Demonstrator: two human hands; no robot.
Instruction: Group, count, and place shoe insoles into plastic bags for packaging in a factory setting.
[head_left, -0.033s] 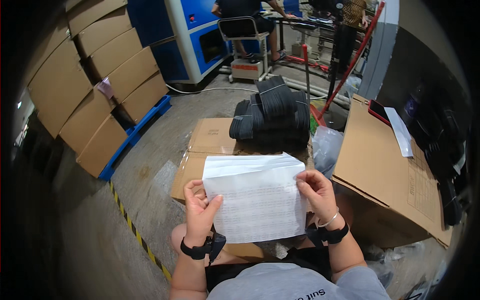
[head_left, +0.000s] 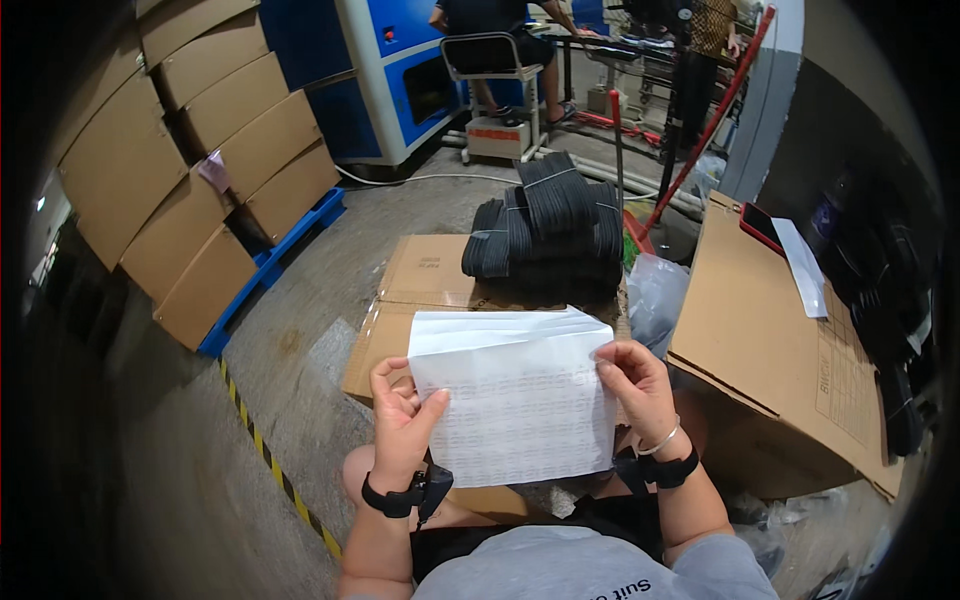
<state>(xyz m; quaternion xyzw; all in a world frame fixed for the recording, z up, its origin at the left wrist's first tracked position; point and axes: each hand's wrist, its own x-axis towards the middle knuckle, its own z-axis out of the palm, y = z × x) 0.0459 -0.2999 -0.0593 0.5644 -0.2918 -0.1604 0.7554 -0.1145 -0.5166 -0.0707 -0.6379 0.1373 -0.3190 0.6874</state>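
Observation:
A white sheet [head_left: 520, 425] printed with rows of small grey marks is stretched between my two hands in front of my lap. My left hand [head_left: 404, 415] pinches its left edge between thumb and curled fingers. At the upper right corner, my right hand [head_left: 637, 388] grips the same sheet with thumb and fingers. Behind its top edge, more white paper [head_left: 480, 327] shows, slightly fanned; how many pieces there are I cannot tell. Beyond the paper, bundles of flat black strips [head_left: 555, 205] tied with thin bands are stacked on a brown carton [head_left: 410, 270].
To the right, a carton [head_left: 745, 310] bears a red-edged phone [head_left: 760, 226] and a white paper strip [head_left: 800, 265]. Stacked cartons [head_left: 225, 110] stand on a blue pallet [head_left: 270, 275] at left. A person sits on a chair [head_left: 490, 60] ahead, near a blue-and-white machine [head_left: 375, 100]. A red-handled pole [head_left: 715, 110] leans behind.

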